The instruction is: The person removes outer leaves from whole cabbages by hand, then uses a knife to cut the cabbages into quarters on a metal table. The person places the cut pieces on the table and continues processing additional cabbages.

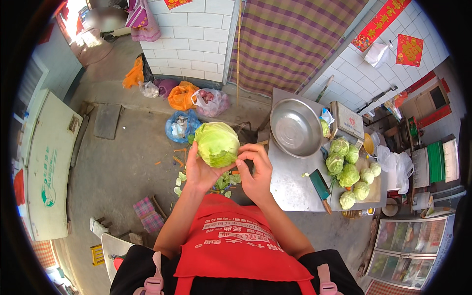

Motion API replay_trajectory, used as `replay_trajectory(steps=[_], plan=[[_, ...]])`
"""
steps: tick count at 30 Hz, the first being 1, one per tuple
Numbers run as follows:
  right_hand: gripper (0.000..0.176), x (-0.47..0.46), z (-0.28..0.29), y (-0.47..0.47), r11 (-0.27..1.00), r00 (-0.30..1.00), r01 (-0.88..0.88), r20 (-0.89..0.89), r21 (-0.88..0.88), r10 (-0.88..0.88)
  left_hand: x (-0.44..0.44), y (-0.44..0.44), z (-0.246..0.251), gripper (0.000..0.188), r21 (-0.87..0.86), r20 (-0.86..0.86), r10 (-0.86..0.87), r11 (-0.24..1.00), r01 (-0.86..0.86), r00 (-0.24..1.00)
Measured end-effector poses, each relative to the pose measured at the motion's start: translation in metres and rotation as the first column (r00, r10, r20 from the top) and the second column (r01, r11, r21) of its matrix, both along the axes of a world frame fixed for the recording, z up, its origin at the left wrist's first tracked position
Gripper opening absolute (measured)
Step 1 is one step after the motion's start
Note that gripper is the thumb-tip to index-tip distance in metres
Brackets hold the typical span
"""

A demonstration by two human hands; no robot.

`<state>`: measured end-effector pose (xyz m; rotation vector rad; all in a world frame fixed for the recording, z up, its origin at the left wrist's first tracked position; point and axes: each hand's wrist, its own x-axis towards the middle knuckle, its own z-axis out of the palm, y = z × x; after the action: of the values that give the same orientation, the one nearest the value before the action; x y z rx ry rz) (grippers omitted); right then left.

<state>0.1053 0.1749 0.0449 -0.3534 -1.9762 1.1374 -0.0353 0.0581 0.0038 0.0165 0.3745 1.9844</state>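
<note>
A round green cabbage (pixel 217 143) rests in my left hand (pixel 201 173), which cups it from below and from the left side. My right hand (pixel 255 167) pinches the edge of an outer leaf at the cabbage's lower right with thumb and fingertips. Beneath my hands, torn cabbage leaves (pixel 224 181) and orange peelings (pixel 178 160) lie low by the floor. To the right, on a metal table (pixel 287 184), are a large steel basin (pixel 296 129), a cleaver (pixel 320 186) with a wooden handle and several cabbages (pixel 347 175).
Past the cabbage stand a blue plastic bag (pixel 181 126), an orange bag (pixel 181 96) and a clear bag of onions (pixel 211 102) near a step. A scale (pixel 347 121) sits behind the cabbages on the table. A white chest freezer (pixel 48 166) is at the left.
</note>
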Motion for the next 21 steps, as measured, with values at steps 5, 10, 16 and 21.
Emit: replay_trajectory(steps=[5,10,16,21], plan=[[0.008,0.026,0.011,-0.004,0.684,0.879,-0.453,-0.16,-0.572,0.448,-0.005,0.005,0.004,0.08,0.061,-0.033,-0.044,0.997,0.046,0.998],[0.01,0.022,0.008,0.009,0.547,0.863,-0.496,-0.316,-0.674,0.393,-0.014,0.0,-0.014,0.074,-0.127,-0.169,0.085,0.986,-0.107,0.982],[0.012,0.012,0.013,0.039,0.761,0.971,-0.235,-0.177,-0.604,0.16,-0.017,-0.008,-0.017,0.091,-0.205,-0.385,0.206,0.931,-0.301,0.9],[0.041,-0.001,0.029,0.03,0.995,0.944,-0.06,0.33,0.079,0.031,-0.023,-0.022,-0.013,0.106,-0.221,-0.84,0.054,0.875,-0.432,0.539]])
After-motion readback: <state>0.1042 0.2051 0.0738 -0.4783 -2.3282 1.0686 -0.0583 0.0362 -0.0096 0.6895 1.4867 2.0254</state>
